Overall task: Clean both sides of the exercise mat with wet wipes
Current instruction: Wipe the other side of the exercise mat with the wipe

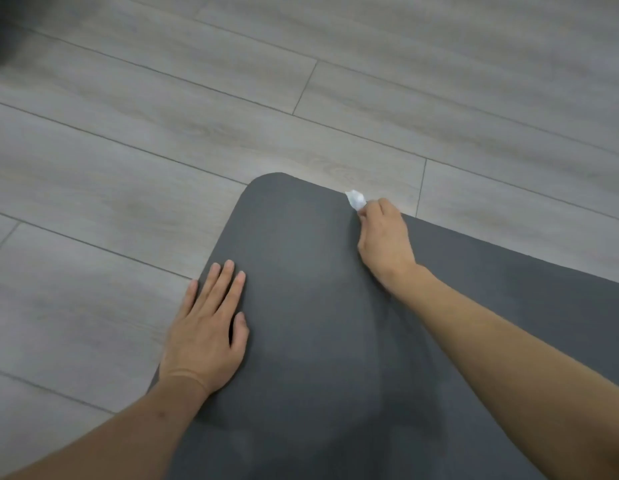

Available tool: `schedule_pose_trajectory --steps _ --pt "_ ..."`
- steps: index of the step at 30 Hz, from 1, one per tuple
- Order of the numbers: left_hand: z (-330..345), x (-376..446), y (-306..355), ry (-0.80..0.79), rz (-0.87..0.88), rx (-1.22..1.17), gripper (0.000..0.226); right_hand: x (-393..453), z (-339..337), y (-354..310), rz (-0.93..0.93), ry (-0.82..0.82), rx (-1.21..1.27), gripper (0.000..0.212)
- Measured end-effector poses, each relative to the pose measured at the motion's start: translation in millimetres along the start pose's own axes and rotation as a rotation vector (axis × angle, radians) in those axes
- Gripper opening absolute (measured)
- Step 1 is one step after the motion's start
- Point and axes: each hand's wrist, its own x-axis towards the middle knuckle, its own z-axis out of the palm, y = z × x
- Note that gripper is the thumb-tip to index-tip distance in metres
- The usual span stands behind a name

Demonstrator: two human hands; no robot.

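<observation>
A dark grey exercise mat lies flat on the floor, its rounded corner pointing away from me. My left hand rests flat on the mat's left edge, fingers straight, the little finger over the floor. My right hand reaches to the mat's far edge and grips a small crumpled white wet wipe, which sticks out past the fingers at the edge of the mat. Faint damp streaks show on the mat between my arms.
Grey wood-look plank flooring surrounds the mat on the left and far sides. A dark blurred shape sits at the top left corner.
</observation>
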Motion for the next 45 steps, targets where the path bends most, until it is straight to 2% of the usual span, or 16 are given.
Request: schedule_pose_trajectory --steps 4,6,10,13,15,17,19,20,24,26,30,32,34,38,41,45 --pt "0.0 2.0 -0.4 -0.005 -0.024 -0.024 0.068 -93.7 2.4 -57.5 -0.516 -0.261 0.137 0.023" --pt "-0.7 2.0 -0.4 -0.002 -0.037 -0.043 0.068 -68.7 1.1 -43.2 -0.676 -0.327 0.071 0.017" --pt "-1.1 2.1 -1.1 -0.007 -0.073 -0.046 0.070 23.2 13.8 -14.1 -0.250 -0.101 -0.055 0.011" --pt "-0.9 1.8 -0.6 -0.010 -0.090 -0.030 0.071 9.6 21.9 -38.6 -0.024 -0.053 -0.012 0.018" --pt "0.2 1.9 -0.9 -0.016 -0.106 -0.030 0.072 -34.1 21.5 -63.9 -0.207 -0.094 0.053 0.021" --pt "1.5 2.1 -0.6 -0.018 -0.117 -0.030 0.073 -74.9 15.4 -76.2 -0.514 -0.274 0.105 0.013" --pt "1.5 2.9 -1.2 -0.019 -0.115 -0.034 0.073 -54.8 8.2 -67.4 -0.709 -0.369 0.058 0.016" --pt "1.5 3.1 -1.8 -0.022 -0.111 -0.031 0.072 -28.9 11.7 -60.6 -0.695 -0.342 0.018 0.015" --pt "2.5 1.8 -1.7 -0.037 -0.110 0.007 0.072 66.7 27.2 -46.4 -0.089 -0.135 -0.050 0.013" --pt "2.9 2.4 -2.1 -0.030 -0.112 0.001 0.072 49.7 34.5 -68.0 -0.005 -0.101 -0.018 0.015" --pt "3.0 3.5 -1.4 -0.023 -0.112 -0.010 0.072 -48.8 29.7 -101.5 -0.526 -0.305 0.131 0.014" --pt "2.1 4.1 -0.9 -0.026 -0.109 -0.016 0.072 -32.1 27.2 -93.9 -0.700 -0.358 0.074 0.010" --pt "1.4 4.6 -1.4 -0.024 -0.103 -0.003 0.072 24.0 36.2 -87.5 -0.582 -0.260 0.005 0.006" --pt "-1.2 2.9 0.0 -0.034 -0.109 0.021 0.072 91.6 53.1 -89.1 -0.063 -0.094 -0.007 0.020" --pt "-0.2 2.7 -0.5 -0.036 -0.106 0.021 0.072 43.5 58.5 -118.2 -0.315 -0.194 0.035 0.044" --pt "-0.6 3.0 -1.2 -0.035 -0.108 0.027 0.072 23.1 43.5 -120.1 -0.741 -0.354 0.114 0.024"
